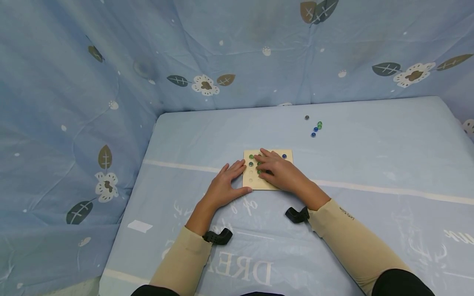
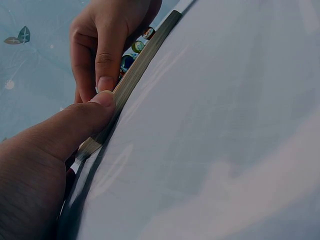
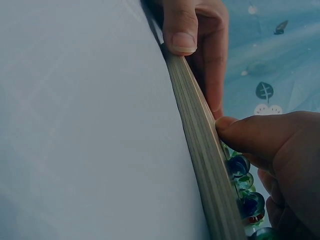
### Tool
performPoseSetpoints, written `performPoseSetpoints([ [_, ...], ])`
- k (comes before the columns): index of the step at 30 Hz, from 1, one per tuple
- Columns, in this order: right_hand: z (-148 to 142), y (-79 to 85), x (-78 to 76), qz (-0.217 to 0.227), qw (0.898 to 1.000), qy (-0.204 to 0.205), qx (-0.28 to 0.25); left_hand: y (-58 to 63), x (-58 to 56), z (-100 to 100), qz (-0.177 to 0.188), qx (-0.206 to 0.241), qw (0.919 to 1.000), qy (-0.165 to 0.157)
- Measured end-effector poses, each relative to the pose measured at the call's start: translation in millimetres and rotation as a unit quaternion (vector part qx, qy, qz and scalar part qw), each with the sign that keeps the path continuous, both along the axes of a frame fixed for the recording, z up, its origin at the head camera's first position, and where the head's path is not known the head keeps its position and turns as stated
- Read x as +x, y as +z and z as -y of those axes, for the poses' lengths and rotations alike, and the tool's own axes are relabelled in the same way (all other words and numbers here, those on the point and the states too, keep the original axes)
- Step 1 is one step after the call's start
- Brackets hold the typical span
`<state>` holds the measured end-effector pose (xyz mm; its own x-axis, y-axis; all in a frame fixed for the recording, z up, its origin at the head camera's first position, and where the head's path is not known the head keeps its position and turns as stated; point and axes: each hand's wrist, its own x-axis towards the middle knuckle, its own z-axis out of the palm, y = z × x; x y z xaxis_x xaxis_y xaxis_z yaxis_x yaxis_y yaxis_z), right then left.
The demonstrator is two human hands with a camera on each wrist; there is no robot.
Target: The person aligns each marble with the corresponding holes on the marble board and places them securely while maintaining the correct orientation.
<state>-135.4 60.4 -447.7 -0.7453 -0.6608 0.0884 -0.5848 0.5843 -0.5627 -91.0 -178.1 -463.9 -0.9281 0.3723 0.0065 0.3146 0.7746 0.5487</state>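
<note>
Rocking long tan sleeves [image 1: 359,242] with tiny dark lettering [image 1: 347,213] near the right cuff [image 1: 319,209], black fabric [image 1: 401,283] showing further up, plus a chunky, bent black wrist camera [image 1: 296,215] on each arm.

The table [image 1: 389,148] is covered by a pale blue cloth [image 1: 200,133], on which whitish stripes, faint designs and reversed white lettering [image 1: 244,265] are printed. A flat, pale wooden board [image 1: 269,186] is laid near the middle. Beyond it to the right, five loose marbles are scattered: a dark marble [image 1: 307,117], set apart, two touching green marbles [image 1: 320,123] and two blue marbles [image 1: 313,135]. Toward the left, a white rectangular patch [image 1: 140,226] is seen.
</note>
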Motion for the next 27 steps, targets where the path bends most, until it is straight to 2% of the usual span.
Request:
performPoseSetpoints([
  [21,-1.5,1.9,0.7,0.013,1.0,-0.002,-0.029,-1.2,-0.9,-1.0,0.002,-0.006,1.0,0.002],
  [27,-5.3,3.5,-0.9,0.031,0.998,-0.011,-0.047,-1.1,-0.8,-1.3,0.003,-0.009,0.9999,0.004],
])
